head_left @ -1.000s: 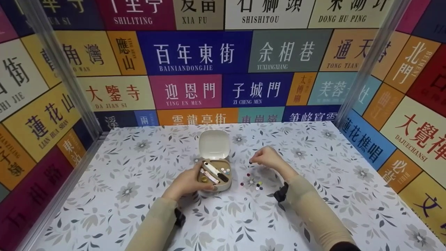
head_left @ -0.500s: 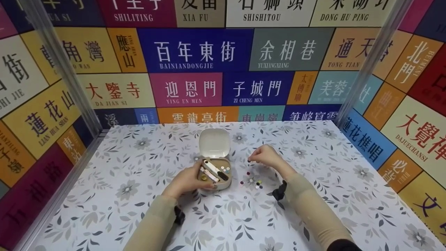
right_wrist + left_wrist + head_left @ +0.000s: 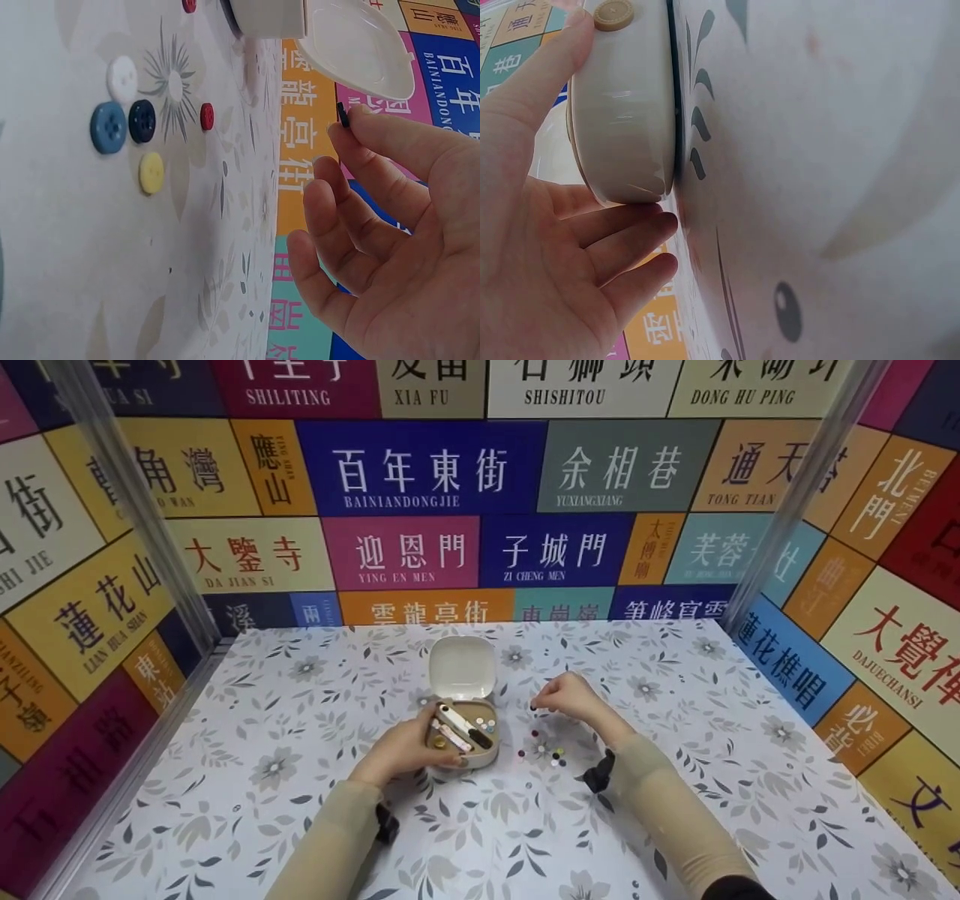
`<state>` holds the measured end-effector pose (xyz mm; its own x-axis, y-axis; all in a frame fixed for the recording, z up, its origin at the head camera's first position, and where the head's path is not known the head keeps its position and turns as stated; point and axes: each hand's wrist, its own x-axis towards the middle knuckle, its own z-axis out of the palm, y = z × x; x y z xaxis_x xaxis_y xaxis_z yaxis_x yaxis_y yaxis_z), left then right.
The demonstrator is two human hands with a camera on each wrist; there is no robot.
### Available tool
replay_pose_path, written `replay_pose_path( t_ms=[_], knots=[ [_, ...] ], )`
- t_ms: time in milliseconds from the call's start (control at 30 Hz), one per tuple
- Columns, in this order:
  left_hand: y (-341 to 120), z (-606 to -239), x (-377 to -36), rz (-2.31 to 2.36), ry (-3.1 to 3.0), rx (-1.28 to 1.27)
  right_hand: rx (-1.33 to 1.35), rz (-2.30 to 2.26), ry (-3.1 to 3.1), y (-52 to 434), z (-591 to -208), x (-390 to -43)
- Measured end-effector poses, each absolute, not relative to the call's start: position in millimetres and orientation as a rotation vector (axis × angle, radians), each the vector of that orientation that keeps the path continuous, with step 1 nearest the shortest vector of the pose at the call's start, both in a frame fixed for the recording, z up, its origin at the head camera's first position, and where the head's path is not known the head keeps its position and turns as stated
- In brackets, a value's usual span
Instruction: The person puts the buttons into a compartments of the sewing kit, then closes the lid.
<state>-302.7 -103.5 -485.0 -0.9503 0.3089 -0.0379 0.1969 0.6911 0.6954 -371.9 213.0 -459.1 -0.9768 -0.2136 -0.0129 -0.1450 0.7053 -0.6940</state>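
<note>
the left hand [image 3: 401, 750], thumb and fingers apart, grips the open box [image 3: 626, 105] roughly midway between the side edges of the worktop [image 3: 262, 697]. the right hand [image 3: 574, 697] pinches a dark button [image 3: 343, 114] aloft near loose buttons [image 3: 109, 127].

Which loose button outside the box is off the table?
The thin dark button, pinched in the person's bare right hand; the other loose round buttons, including another dark one, lie on the white leaf-patterned tabletop.
</note>
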Motion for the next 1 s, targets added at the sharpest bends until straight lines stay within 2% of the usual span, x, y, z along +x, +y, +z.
replay_pose_path(
  t_ms=[1000],
  knots=[
    [-104.7, -487.1, -305.9, 1.086, 2.771, 0.427, -0.296, -1.153, 2.797, 195.4, -461.1, -374.6]
  ],
)
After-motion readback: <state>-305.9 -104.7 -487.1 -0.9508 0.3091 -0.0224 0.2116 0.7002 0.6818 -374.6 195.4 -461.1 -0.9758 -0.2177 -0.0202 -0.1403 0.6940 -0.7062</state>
